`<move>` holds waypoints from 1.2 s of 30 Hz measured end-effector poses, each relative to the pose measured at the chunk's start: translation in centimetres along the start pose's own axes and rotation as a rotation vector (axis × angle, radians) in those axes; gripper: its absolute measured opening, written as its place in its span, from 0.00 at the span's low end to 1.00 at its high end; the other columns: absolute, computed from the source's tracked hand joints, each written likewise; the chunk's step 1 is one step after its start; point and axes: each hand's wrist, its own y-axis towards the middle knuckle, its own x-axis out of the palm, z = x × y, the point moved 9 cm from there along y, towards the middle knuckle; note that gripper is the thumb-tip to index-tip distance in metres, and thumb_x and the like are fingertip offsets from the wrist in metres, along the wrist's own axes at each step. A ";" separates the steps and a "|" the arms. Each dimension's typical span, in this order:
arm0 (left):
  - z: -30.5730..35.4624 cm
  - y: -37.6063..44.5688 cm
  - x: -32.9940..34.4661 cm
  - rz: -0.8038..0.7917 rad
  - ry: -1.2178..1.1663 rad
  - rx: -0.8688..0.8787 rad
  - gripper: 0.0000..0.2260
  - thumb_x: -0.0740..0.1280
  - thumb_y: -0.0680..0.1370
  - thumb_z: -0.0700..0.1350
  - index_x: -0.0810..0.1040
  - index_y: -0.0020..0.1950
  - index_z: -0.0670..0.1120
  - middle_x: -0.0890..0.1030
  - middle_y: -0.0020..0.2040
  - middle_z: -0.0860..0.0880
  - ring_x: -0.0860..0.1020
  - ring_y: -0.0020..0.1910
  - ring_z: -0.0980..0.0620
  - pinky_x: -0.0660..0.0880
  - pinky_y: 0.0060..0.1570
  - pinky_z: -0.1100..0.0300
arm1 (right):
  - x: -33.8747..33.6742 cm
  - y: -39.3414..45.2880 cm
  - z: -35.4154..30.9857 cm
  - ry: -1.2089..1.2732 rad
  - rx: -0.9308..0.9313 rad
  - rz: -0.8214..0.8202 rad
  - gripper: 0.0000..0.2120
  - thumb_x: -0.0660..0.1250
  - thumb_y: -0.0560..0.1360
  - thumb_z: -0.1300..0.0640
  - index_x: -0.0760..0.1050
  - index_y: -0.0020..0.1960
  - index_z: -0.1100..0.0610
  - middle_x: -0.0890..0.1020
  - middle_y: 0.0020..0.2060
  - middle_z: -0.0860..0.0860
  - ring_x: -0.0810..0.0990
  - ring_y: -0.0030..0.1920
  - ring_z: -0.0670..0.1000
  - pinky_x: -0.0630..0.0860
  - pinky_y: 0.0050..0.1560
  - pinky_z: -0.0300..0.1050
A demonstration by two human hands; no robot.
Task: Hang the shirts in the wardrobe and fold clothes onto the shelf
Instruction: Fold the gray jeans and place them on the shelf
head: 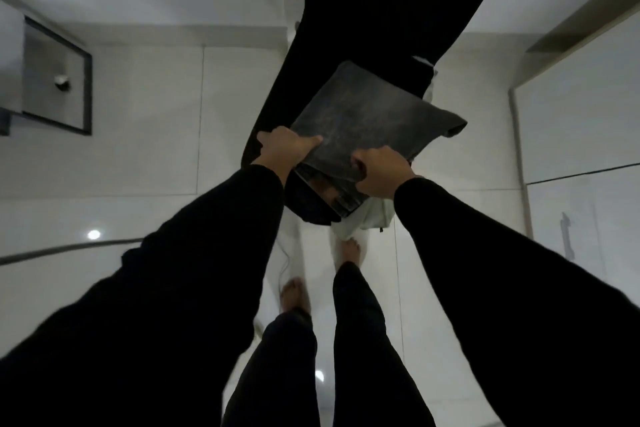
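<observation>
A folded dark grey garment (374,121) is held out in front of me over the floor. My left hand (284,149) grips its near left edge, thumb on top. My right hand (381,172) pinches its near right edge. Under the grey piece, more folded layers show, including a dark one (311,204) and a white one (374,218) hanging lower. A long black garment (374,10) lies or hangs behind the stack, running from the top of the view down to my left hand.
White glossy floor tiles (156,121) lie below, with my bare feet (294,295) on them. A dark-framed glass panel (55,80) is at the left. A white wardrobe door or panel (581,121) with a beige edge is at the right.
</observation>
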 end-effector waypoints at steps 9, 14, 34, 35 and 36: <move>-2.6 -1.0 11.3 -0.228 -0.780 -0.266 0.43 0.72 0.71 0.54 0.44 0.74 0.59 0.59 0.73 0.43 0.64 0.67 0.35 0.67 0.55 0.32 | 2.7 2.7 4.2 0.054 0.069 -0.025 0.16 0.65 0.75 0.54 0.75 0.62 0.56 0.78 0.60 0.57 0.75 0.61 0.58 0.69 0.62 0.45; -2.7 0.2 14.3 -0.015 -0.929 -0.357 0.48 0.73 0.70 0.54 0.38 0.74 0.57 0.58 0.74 0.42 0.65 0.68 0.37 0.67 0.62 0.36 | -3.4 5.0 9.9 -0.061 0.219 0.329 0.26 0.62 0.77 0.48 0.64 0.70 0.59 0.62 0.71 0.61 0.61 0.71 0.61 0.63 0.69 0.57; -3.8 -0.2 16.8 0.184 -1.080 -0.461 0.31 0.64 0.77 0.57 0.61 0.72 0.41 0.70 0.68 0.43 0.71 0.65 0.43 0.69 0.60 0.53 | -2.7 8.6 15.7 0.447 0.249 0.180 0.41 0.78 0.64 0.45 0.66 0.69 0.62 0.73 0.66 0.56 0.72 0.66 0.56 0.71 0.65 0.45; -3.7 -0.8 16.1 0.209 -1.094 -0.455 0.29 0.63 0.78 0.56 0.60 0.72 0.41 0.70 0.68 0.43 0.71 0.65 0.43 0.69 0.60 0.54 | -2.8 8.1 15.5 0.494 0.259 0.193 0.40 0.78 0.64 0.45 0.67 0.68 0.62 0.74 0.65 0.56 0.73 0.65 0.56 0.71 0.64 0.46; -3.6 -1.2 15.4 0.225 -1.105 -0.447 0.28 0.63 0.78 0.55 0.61 0.72 0.41 0.70 0.68 0.43 0.71 0.66 0.43 0.69 0.60 0.54 | -2.9 7.6 15.4 0.535 0.273 0.205 0.40 0.78 0.64 0.46 0.68 0.68 0.63 0.75 0.64 0.56 0.74 0.64 0.56 0.72 0.64 0.47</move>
